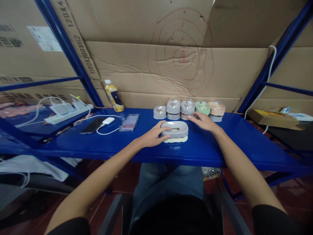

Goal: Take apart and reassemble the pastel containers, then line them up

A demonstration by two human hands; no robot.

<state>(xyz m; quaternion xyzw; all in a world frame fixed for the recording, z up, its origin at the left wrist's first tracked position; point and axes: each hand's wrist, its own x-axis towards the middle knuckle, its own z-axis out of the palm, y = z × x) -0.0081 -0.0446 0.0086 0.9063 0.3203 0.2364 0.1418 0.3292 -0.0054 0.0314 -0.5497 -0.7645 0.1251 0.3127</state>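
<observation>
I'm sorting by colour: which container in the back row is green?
The green container is fourth from the left, between a grey-topped one and the peach one; no other there is green.

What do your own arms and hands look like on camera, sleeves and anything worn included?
Both the left hand and the right hand are bare, with no gloves. The left sleeve and right sleeve are short, black and plain where visible, leaving the forearms uncovered. No watch, bracelet or cable shows on either wrist; rings are too small to tell.

Marked cardboard (137, 58) backs a blue metal table (97, 143) above a reddish tiled floor (122, 181).
</observation>
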